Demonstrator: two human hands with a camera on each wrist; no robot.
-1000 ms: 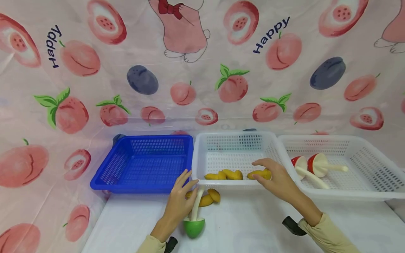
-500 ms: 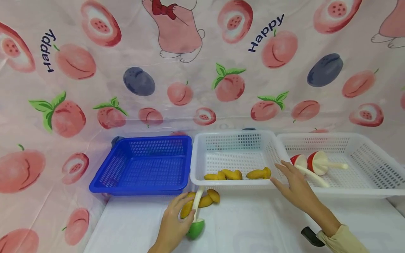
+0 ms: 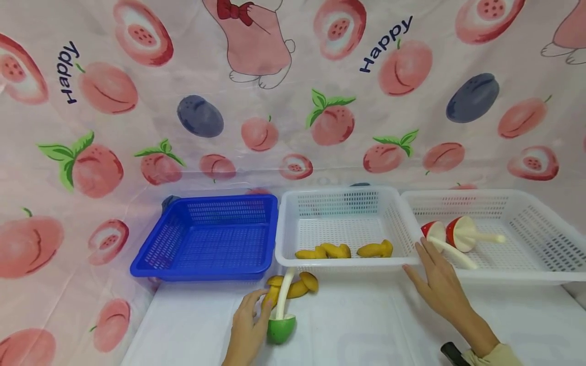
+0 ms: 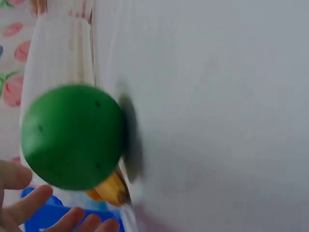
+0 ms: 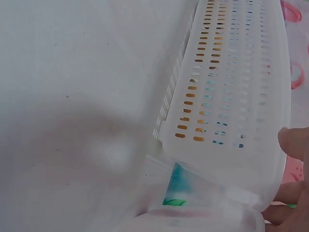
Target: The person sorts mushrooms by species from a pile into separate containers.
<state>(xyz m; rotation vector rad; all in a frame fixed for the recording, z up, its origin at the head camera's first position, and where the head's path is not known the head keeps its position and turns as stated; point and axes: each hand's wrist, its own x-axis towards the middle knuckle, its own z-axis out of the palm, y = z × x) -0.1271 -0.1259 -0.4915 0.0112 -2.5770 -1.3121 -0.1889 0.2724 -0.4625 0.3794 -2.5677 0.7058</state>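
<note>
On the white table, a green-capped toy mushroom (image 3: 281,331) lies with its white stem toward the baskets. Its cap (image 4: 72,137) fills much of the left wrist view. Beneath and beside the stem are two yellow-brown toy mushrooms (image 3: 299,287). My left hand (image 3: 247,325) is just left of them, fingers loosely bent and thumb apart, fingertips right at the nearer yellow mushroom. My right hand (image 3: 439,287) has its fingers spread at the front rims where the middle white basket (image 3: 293,263) and right white basket (image 3: 517,276) meet; it holds nothing.
A blue basket (image 3: 201,277) stands at the left. Several yellow-brown mushrooms (image 3: 336,251) lie in the middle basket along its front wall. Two red-capped mushrooms (image 3: 461,235) with white stems lie in the right basket. A fruit-print cloth (image 3: 274,112) hangs behind.
My right hand has moved right and toward me, away from the yellow mushroom in the middle basket. My left hand has drawn back from the basket rim and lower left of the stem.
</note>
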